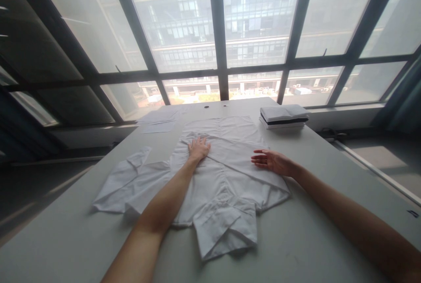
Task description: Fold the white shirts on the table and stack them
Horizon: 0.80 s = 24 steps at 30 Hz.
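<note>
A white garment, apparently a shirt (233, 151), lies spread on the table with creases across its middle. One sleeve-like part reaches out to the left, and a folded piece of the cloth hangs toward me at the near end. My left hand (198, 148) rests flat on the upper left part of the shirt, fingers spread. Over the shirt's right side is my right hand (271, 161), held sideways with its fingers stretched out and nothing gripped. Whether it touches the cloth I cannot tell. My left forearm hides part of the shirt's left side.
The white table (315, 239) carries a stack of folded white and black cloth (283, 117) at the back right. Flat white sheets (159, 121) lie at the back left. Large windows (259, 15) rise behind the table, with dark curtains at both sides.
</note>
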Motion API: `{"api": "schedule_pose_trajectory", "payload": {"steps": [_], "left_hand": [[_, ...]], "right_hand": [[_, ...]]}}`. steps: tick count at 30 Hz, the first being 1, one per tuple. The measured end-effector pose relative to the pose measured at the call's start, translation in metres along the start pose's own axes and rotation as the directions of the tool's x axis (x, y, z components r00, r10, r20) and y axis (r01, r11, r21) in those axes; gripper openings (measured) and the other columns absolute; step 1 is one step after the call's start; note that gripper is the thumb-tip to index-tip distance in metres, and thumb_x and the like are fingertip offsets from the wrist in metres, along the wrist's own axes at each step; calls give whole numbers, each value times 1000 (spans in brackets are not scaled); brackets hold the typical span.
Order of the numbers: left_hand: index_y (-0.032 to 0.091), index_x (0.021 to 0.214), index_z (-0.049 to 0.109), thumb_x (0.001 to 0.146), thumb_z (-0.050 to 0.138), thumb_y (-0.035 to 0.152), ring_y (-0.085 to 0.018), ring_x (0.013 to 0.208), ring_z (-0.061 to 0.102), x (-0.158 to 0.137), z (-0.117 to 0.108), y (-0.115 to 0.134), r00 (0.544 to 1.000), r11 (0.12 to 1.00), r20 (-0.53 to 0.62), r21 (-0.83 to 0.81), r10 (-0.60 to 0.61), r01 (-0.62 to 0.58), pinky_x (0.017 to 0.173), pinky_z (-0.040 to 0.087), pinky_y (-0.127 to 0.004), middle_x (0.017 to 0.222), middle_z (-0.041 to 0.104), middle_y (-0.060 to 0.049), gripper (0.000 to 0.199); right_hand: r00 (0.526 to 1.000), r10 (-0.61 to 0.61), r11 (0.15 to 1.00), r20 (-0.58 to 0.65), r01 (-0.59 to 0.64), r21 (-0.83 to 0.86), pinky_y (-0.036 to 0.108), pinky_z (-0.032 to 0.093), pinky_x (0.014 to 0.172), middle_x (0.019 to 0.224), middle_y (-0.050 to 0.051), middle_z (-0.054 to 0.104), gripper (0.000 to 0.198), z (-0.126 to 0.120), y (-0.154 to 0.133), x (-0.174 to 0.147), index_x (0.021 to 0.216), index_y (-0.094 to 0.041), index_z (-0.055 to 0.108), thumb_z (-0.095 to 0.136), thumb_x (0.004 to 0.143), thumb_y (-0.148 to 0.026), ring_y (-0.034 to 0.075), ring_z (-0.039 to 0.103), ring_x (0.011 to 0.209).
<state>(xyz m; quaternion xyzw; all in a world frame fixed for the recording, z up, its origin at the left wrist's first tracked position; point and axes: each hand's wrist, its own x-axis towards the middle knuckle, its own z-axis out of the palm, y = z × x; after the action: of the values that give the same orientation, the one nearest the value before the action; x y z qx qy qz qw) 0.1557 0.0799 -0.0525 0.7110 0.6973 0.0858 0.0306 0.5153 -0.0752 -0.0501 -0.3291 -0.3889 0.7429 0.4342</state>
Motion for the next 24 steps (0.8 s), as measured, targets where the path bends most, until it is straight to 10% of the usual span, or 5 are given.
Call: {"api": "schedule_pose_trajectory", "payload": {"steps": [7, 15, 20, 24], "left_hand": [[28, 159, 44, 102, 36, 54, -39, 155, 24, 0, 0, 0, 1000, 1000, -10, -12, 7, -7, 124, 18, -62, 169, 32, -8, 63], [26, 156, 48, 103, 38, 50, -40, 154, 27, -3, -2, 1, 1000, 1000, -24, -5, 9, -9, 123, 21, -63, 168, 34, -10, 59], [23, 151, 53, 105, 41, 43, -39, 156, 21, -8, -7, 11, 981, 993, -154, 10, 115, -114, 124, 16, -62, 168, 34, -10, 52], [27, 154, 51, 106, 40, 47, -33, 158, 18, -17, -5, 28, 927, 934, -119, 21, 355, -355, 126, 16, -58, 170, 31, -6, 53]], "right_hand": [[980, -94, 973, -176, 127, 191, 57, 49, 111, 142, 17, 61, 41, -29, -3, 11, 136, -23, 53, 43, 104, -45, 27, 61, 133], [804, -293, 896, -518, 420, 146, 47, 46, 116, 157, 12, 50, 50, -53, -8, 16, 132, -27, 60, 35, 101, -57, 21, 44, 148], [880, -368, 904, -299, 414, 104, 44, 40, 122, 137, 6, 69, 30, -26, -12, 4, 115, -26, 72, 52, 96, -39, 22, 52, 141], [985, -172, 981, 32, 168, 97, 53, 35, 123, 148, 9, 62, 47, -6, -14, -10, 124, -21, 71, 46, 101, -52, 30, 51, 142]]}}
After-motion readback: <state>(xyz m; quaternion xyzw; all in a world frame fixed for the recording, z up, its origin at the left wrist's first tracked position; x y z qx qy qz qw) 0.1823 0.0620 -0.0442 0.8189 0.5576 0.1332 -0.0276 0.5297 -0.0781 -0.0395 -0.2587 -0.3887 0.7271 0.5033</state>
